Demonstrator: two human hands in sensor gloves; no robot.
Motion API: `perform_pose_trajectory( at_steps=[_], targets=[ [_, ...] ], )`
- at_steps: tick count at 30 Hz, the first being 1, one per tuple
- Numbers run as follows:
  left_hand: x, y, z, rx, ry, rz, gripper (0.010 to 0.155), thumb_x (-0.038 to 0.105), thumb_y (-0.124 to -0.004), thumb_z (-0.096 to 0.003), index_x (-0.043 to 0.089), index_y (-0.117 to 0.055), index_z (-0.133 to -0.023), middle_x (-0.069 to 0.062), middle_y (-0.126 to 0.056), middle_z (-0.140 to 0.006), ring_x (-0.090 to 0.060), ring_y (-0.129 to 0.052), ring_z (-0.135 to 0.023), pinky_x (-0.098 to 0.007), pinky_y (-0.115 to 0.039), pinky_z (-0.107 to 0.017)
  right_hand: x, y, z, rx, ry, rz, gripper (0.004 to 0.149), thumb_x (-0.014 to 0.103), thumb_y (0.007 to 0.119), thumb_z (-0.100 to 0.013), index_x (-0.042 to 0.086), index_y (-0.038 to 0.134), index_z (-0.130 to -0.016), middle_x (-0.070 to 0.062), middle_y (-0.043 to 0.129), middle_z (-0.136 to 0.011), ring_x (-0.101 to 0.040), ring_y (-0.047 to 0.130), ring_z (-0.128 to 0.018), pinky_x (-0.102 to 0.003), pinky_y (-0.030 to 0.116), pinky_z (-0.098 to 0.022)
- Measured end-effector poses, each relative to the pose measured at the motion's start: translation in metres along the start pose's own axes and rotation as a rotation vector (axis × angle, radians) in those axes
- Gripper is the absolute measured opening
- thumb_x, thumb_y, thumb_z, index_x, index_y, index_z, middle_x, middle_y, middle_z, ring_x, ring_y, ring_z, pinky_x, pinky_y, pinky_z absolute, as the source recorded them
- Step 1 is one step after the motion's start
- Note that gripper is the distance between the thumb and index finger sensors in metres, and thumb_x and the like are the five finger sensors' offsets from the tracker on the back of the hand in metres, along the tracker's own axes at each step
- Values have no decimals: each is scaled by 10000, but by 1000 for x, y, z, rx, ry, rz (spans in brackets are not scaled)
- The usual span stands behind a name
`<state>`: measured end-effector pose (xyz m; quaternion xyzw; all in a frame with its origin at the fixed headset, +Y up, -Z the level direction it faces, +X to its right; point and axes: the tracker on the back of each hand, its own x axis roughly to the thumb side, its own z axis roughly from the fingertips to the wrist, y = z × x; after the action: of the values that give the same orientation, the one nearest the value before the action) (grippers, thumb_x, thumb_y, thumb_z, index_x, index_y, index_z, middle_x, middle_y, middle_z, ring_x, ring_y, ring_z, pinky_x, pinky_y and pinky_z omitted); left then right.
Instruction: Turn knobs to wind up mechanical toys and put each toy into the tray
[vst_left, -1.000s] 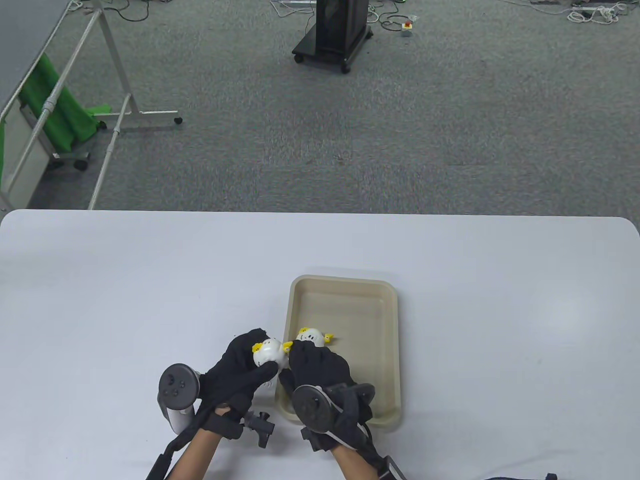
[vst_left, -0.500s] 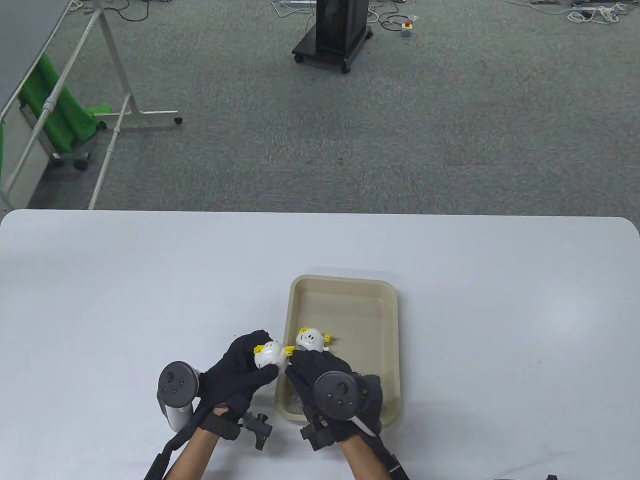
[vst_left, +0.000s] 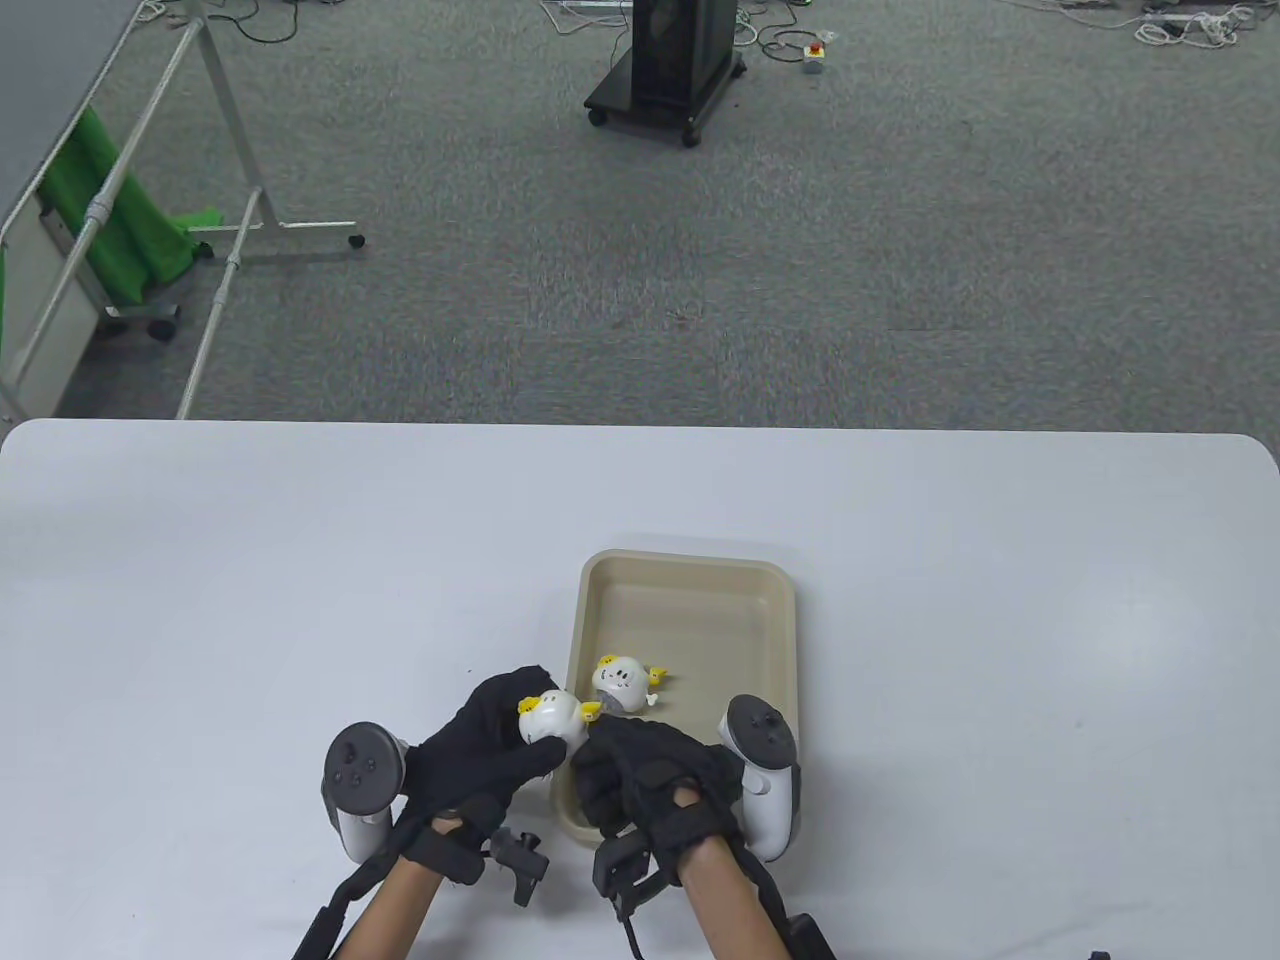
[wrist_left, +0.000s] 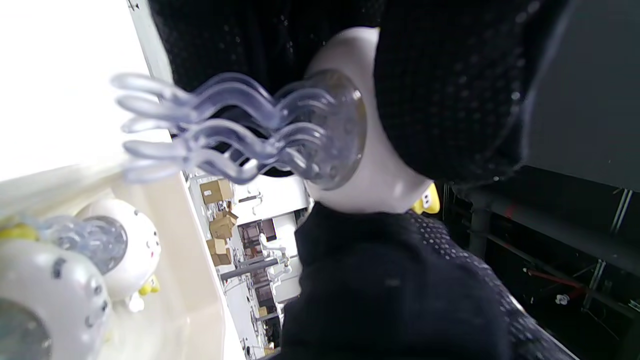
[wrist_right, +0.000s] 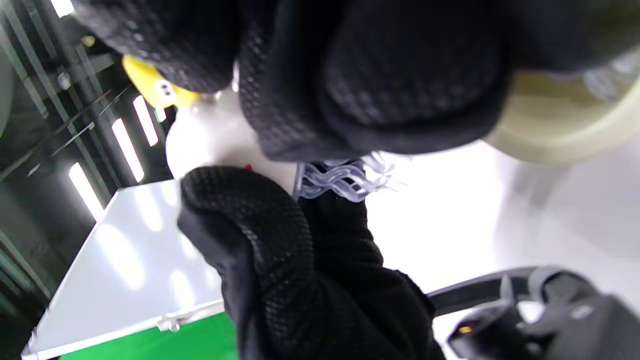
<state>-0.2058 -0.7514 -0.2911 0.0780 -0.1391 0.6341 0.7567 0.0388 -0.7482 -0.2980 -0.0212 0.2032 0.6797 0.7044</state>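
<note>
Near the table's front edge, beside the tray, our left hand grips the toy steady so our right hand can pinch its knob, we judge.

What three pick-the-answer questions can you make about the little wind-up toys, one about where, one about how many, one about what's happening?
1. Where does the loose toy lie?
A. in the tray
B. on the floor
C. on a shelf

2. How many toys show in the table view?
A. five
B. two
C. none

3. What is the left hand doing?
A. lying flat on the table
B. gripping the held toy
C. waving in the air

Answers:
1. A, it sits inside the beige rim.
2. B, one in the tray, one held.
3. B, its fingers curl round the white body.
</note>
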Motion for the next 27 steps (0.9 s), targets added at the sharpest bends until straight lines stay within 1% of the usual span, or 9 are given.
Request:
perform_pose_trajectory(
  at_steps=[2, 6, 10, 13, 17, 22, 24, 26, 27],
  targets=[
    [-2, 2, 1, 34, 18, -7, 742, 423, -966, -299, 176, -788, -976, -84, -902, -901, -303, -1075, -703, -345, -997, -500, 11, 1, 6, -91, -91, 167, 499, 450, 746, -470, 15, 849, -691, -150, 971, -529, -289, 976, -324, -455, 827, -277],
    [-5, 4, 1, 49, 41, 10, 741, 427, -963, -303, 176, -784, -977, -86, -898, -902, -304, -1071, -703, -345, -996, -499, 37, 11, 28, -407, -434, 573, 597, 460, 807, -409, 36, 771, -827, -189, 892, -736, -371, 931, -535, -518, 779, -434],
    [-5, 4, 1, 54, 44, 18, 739, 429, -962, -306, 176, -783, -978, -86, -898, -902, -302, -1072, -703, -342, -996, -499, 45, 31, 38, -425, -543, 946, 658, 452, 814, -412, 104, 655, -946, -154, 760, -930, -378, 829, -755, -529, 693, -618],
    [-5, 4, 1, 58, 45, 27, 741, 431, -961, -307, 177, -780, -979, -85, -897, -902, -300, -1071, -704, -340, -996, -499, 43, 43, 39, -417, -609, 1100, 663, 460, 820, -402, 121, 657, -948, -137, 759, -942, -365, 829, -774, -521, 697, -630],
    [-5, 4, 2, 58, 45, 36, 742, 432, -961, -306, 176, -780, -979, -88, -897, -901, -303, -1070, -703, -342, -995, -497, 39, 52, 41, -457, -648, 1165, 625, 446, 824, -396, 113, 702, -911, -129, 813, -882, -343, 870, -710, -502, 729, -591],
    [-5, 3, 1, 41, 37, 37, 740, 431, -959, -306, 176, -781, -978, -89, -896, -902, -302, -1071, -701, -343, -995, -497, 38, 50, 42, -498, -684, 1132, 502, 368, 787, -424, 100, 757, -847, -115, 878, -786, -309, 917, -620, -479, 766, -540],
    [-4, 3, 2, 45, 41, 47, 742, 425, -962, -302, 173, -784, -977, -92, -898, -900, -308, -1071, -698, -348, -994, -496, 40, 45, 40, -468, -683, 1100, 484, 372, 785, -417, 109, 780, -822, -103, 905, -745, -288, 939, -571, -460, 791, -504],
    [-3, 2, 1, 32, 25, 29, 740, 424, -961, -299, 176, -787, -974, -87, -902, -898, -304, -1074, -698, -345, -997, -495, 41, 36, 36, -398, -632, 984, 456, 382, 776, -422, 112, 818, -787, -109, 933, -693, -283, 956, -511, -452, 810, -453],
    [-2, 2, 1, 25, 21, 37, 742, 422, -962, -298, 176, -786, -975, -88, -902, -898, -303, -1075, -699, -345, -997, -495, 41, 27, 30, -341, -593, 864, 444, 388, 766, -426, 104, 837, -760, -114, 950, -649, -278, 966, -462, -448, 823, -409]
  ],
)
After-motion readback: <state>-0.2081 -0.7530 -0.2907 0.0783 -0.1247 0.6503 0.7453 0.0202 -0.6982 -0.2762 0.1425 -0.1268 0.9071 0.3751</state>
